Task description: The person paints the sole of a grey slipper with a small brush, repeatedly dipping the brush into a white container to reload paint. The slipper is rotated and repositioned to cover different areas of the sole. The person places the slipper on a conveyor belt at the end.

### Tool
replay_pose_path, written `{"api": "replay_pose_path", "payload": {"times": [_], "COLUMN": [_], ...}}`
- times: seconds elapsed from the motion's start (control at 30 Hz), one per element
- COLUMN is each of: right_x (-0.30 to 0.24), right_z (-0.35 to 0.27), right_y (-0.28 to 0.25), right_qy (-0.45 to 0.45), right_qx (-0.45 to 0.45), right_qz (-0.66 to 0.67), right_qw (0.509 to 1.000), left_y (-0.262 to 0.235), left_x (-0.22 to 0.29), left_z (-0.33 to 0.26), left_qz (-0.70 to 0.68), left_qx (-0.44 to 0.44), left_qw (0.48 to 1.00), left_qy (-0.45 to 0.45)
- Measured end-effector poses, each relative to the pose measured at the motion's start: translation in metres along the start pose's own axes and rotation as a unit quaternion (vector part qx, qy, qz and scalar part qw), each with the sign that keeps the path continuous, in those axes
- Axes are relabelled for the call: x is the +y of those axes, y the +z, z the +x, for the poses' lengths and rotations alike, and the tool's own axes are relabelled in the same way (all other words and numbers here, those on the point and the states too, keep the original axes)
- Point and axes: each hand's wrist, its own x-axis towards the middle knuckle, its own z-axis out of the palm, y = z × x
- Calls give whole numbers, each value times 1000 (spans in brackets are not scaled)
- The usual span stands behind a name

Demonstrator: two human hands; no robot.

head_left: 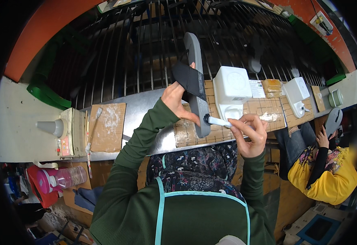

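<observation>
My left hand [175, 101] grips a slide sandal [195, 83] with a grey sole and a wide black strap, its fingers passing under the strap. The sandal is held on edge over the work surface, toe and heel pointing away and toward me. Between the thumb and fingers of my right hand [250, 134] is a small brush [219, 121] with a pale handle. Its dark bristles touch the side of the sole near the end closest to me. Just beyond the brush stands a white plastic dispenser [232, 85] with a round cup at its front.
Metal rollers [146, 49] run across the far side. Cardboard [264, 109] covers part of the metal ledge. A second white dispenser [296, 96] and a yellow block [271, 87] stand right. A smeared cardboard piece [107, 126] lies left. A co-worker [323, 175] in yellow holds another sandal.
</observation>
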Motion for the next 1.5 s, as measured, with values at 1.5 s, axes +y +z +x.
{"api": "replay_pose_path", "payload": {"times": [1.5], "right_x": [-17], "right_z": [36], "right_y": [2], "right_qy": [-44], "right_qx": [-38], "right_qz": [92], "right_qw": [994], "left_y": [-6], "left_x": [-24], "left_z": [4], "left_qz": [-241], "left_qx": [107], "left_qw": [962], "left_qy": [-70]}}
